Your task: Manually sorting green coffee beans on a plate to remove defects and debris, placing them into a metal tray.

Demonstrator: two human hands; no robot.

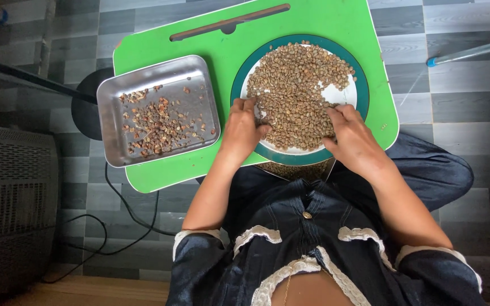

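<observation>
green lap table [154, 170]: carried everything | round plate [245, 73] at its right edge: heaped with pale beans [296, 85], mostly unsorted | steel tray [109, 113] at left edge: thin scatter of rejects [157, 122] | left hand [240, 129], right hand [351, 133]: fingers loosely spread on beans, nothing gripped.

Bright even daylight, soft shadows, sharp focus, slightly curved edges

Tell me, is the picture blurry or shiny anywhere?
Head view: even daylight, sharp on the round white plate with a green rim and its pale beans; soft glare on the square metal tray; both hands, left and right, crisp; the edges bend slightly from the wide lens.
</observation>
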